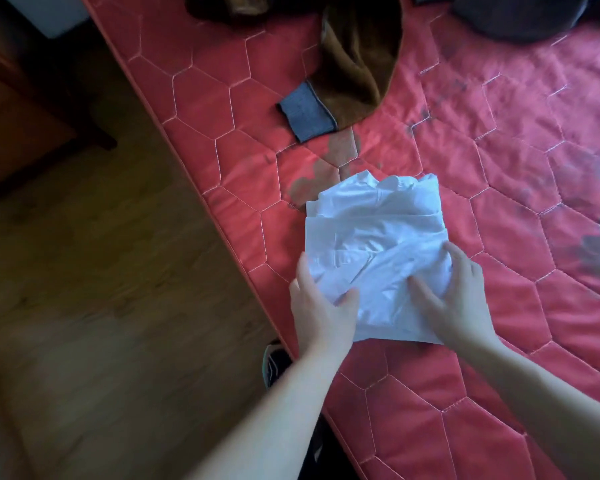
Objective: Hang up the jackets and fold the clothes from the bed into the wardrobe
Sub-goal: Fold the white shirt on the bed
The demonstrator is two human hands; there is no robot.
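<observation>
A folded white shirt (371,233) lies on the red quilted bed (499,168) near its left edge, collar end away from me. My left hand (321,306) grips the shirt's near-left corner, thumb on top and fingers under the cloth. My right hand (454,292) grips the near-right side, fingers curled over the fabric. Farther up the bed lies a brown jacket (357,57) with a grey-blue cuff (307,114).
A dark grey garment (520,15) sits at the bed's top right. Wooden floor (101,271) runs along the bed's left side, with dark wooden furniture (25,109) at upper left. My shoe (274,362) shows at the bed edge.
</observation>
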